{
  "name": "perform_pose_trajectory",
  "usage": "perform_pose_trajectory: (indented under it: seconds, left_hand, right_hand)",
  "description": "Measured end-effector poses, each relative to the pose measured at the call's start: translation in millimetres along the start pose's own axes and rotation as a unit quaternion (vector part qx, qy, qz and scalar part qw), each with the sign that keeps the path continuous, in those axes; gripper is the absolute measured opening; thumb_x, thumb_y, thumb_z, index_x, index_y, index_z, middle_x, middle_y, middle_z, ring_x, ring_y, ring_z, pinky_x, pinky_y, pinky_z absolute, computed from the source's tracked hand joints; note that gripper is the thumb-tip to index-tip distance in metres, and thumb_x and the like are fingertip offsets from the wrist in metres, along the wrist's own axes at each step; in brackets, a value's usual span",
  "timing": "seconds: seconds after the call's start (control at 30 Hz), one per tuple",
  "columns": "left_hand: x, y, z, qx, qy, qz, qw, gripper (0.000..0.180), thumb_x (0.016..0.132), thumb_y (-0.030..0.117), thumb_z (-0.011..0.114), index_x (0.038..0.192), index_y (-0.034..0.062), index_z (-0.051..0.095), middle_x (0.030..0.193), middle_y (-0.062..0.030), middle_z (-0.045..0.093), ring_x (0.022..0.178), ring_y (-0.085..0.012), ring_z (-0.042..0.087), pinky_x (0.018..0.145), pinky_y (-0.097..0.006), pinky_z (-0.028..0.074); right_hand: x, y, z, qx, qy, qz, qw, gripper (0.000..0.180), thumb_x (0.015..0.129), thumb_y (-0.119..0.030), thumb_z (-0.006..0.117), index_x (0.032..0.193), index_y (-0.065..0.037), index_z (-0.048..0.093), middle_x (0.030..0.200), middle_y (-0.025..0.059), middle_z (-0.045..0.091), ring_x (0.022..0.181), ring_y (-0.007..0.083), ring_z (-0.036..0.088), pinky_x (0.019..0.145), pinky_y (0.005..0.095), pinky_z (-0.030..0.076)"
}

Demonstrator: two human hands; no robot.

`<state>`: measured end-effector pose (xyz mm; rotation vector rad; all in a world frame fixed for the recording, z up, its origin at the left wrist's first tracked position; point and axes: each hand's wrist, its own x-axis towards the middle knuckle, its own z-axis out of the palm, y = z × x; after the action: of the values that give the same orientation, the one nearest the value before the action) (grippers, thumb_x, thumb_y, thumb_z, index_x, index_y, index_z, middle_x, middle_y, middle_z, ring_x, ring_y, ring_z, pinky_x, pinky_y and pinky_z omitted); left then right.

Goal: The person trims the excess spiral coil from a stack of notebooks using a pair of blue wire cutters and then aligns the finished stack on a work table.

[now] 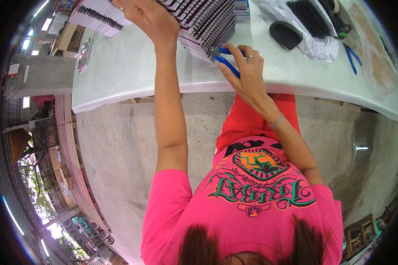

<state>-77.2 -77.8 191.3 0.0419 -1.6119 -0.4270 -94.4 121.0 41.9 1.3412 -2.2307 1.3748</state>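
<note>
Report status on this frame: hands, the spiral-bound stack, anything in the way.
Left hand pressing down on the spiral-bound stack. Right hand gripping blue-handled pliers, tip at the stack's wire edge. Second blue pliers and black brush lie apart, right.

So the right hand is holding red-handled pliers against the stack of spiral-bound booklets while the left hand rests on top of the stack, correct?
Not quite: in the head view the pliers in the right hand have blue handles, not red. The rest holds: they meet the stack of spiral-bound booklets, with the left hand on top.

A white tabletop [132, 66] stood over a bare grey concrete floor [119, 150]. Daylight came from the open left side, where trees [40, 194] showed.
</note>
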Motion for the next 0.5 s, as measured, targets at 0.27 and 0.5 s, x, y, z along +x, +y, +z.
perform_pose_trajectory:
  seconds: [0.27,0.5]
  left_hand:
    - [-0.6,0.2,1.0,-0.01,0.006,-0.016,1.0,0.059,0.111,0.037,0.026,0.104,-0.0028,0.069,0.108,-0.0161,0.067,0.108,-0.0277,0.058,0.103,-0.04,0.039]
    - [-1.4,-2.5,1.1,-0.028,0.012,-0.021,0.999,0.058,0.111,0.037,0.026,0.104,-0.0029,0.068,0.108,-0.0161,0.066,0.107,-0.0275,0.058,0.103,-0.04,0.04]
  right_hand:
    - [14.5,5.1,-11.3,0.388,-0.251,0.223,0.858,0.045,0.097,-0.039,0.064,0.124,-0.003,0.064,0.092,0.0134,0.061,0.08,0.0256,0.06,0.071,0.0339,0.049]
    - [2.1,-4.4,-13.6,0.079,-0.041,0.052,0.995,0.045,0.095,-0.039,0.066,0.127,-0.006,0.063,0.104,0.0158,0.061,0.098,0.0295,0.057,0.088,0.0425,0.043]
